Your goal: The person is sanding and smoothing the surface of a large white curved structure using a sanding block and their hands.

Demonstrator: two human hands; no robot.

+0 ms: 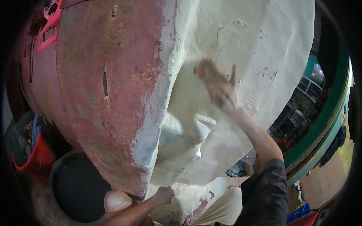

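Nearest on my feed, the left hand (165,195) is curled (whether empty, I cannot tell) by the foot of the white panel (264,49), and farther up it the right hand (220,86) stretches, blurred, an orange bit (197,70) at its tip, its grip unclear.

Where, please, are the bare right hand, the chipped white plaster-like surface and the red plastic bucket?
Bare right hand (221,87): head view, back of the hand.
Chipped white plaster-like surface (266,52): head view, bare upper part.
Red plastic bucket (43,153): head view, outer wall.
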